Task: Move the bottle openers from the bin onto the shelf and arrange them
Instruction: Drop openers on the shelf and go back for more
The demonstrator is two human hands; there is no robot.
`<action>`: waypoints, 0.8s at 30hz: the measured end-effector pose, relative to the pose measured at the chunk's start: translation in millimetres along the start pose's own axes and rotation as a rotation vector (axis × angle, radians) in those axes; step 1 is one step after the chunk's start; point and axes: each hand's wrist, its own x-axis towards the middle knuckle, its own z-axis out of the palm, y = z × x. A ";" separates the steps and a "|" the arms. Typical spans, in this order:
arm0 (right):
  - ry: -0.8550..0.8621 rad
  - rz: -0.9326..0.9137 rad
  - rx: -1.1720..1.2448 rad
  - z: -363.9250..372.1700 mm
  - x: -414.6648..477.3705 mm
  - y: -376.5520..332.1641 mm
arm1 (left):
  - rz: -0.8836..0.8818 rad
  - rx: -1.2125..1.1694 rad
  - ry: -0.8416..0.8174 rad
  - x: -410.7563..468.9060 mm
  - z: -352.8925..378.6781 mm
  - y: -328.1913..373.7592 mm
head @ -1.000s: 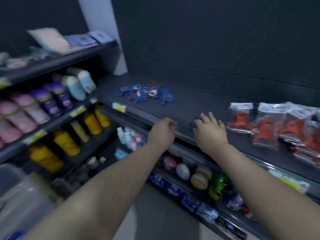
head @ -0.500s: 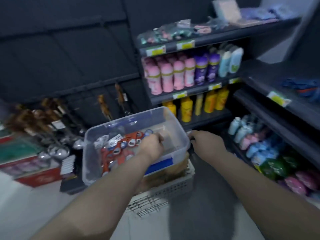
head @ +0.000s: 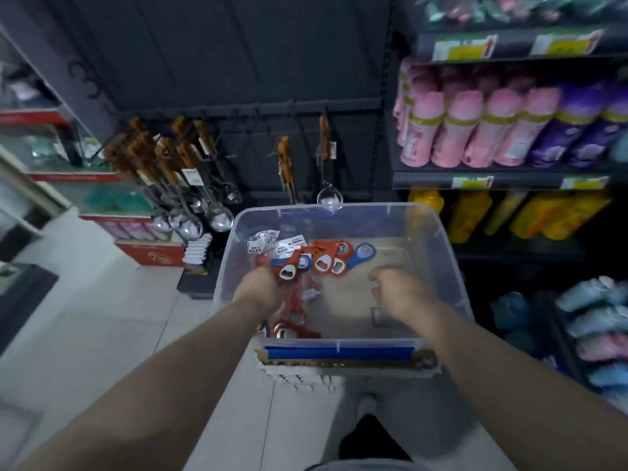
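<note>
A clear plastic bin (head: 438,239) with a blue strip on its near wall stands in front of me. Several red bottle openers (head: 331,263) and a blue bottle opener (head: 365,251) lie in its left half, some with white tags. My left hand (head: 258,288) is inside the bin and grips a red opener (head: 289,270) from the pile. Over the bare bottom on the bin's right side, my right hand (head: 401,292) hangs with loosely curled fingers and holds nothing. The shelf for the openers is out of view.
The bin rests on a white wire basket (head: 306,380). Ladles with wooden handles (head: 204,185) hang on hooks behind it. Shelves on the right hold pink bottles (head: 475,130), purple bottles (head: 571,130) and yellow bottles (head: 543,215). Light floor tiles (head: 102,317) lie to the left.
My view swung from the shelf round to the bin. Both hands left the shelf edge and went into the bin. My left hand took hold of a red opener.
</note>
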 end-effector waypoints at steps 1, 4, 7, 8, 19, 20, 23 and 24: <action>-0.021 -0.012 -0.001 1.5 12.7 3.2 | -0.011 -0.013 -0.002 4.8 0.2 4.5; -0.065 -0.050 -0.017 4.9 48.1 8.7 | -0.047 -0.046 0.003 22.0 2.1 15.8; -0.105 -0.115 -0.006 6.8 76.9 2.2 | -0.062 -0.042 0.010 36.0 5.3 23.0; -0.101 -0.140 -0.014 8.1 85.6 -1.6 | -0.061 -0.040 0.013 40.1 7.6 24.2; -0.094 -0.295 -0.125 27.6 158.6 -26.5 | -0.075 0.005 0.042 77.5 24.5 20.9; -0.095 -0.300 -0.162 30.7 161.1 -29.1 | -0.075 0.001 0.046 79.1 25.8 18.9; -0.056 -0.289 -0.243 36.1 160.7 -29.2 | -0.058 0.025 0.068 82.2 28.3 15.0; -0.050 -0.287 -0.253 38.7 157.9 -27.5 | -0.052 0.027 0.069 82.8 28.8 14.0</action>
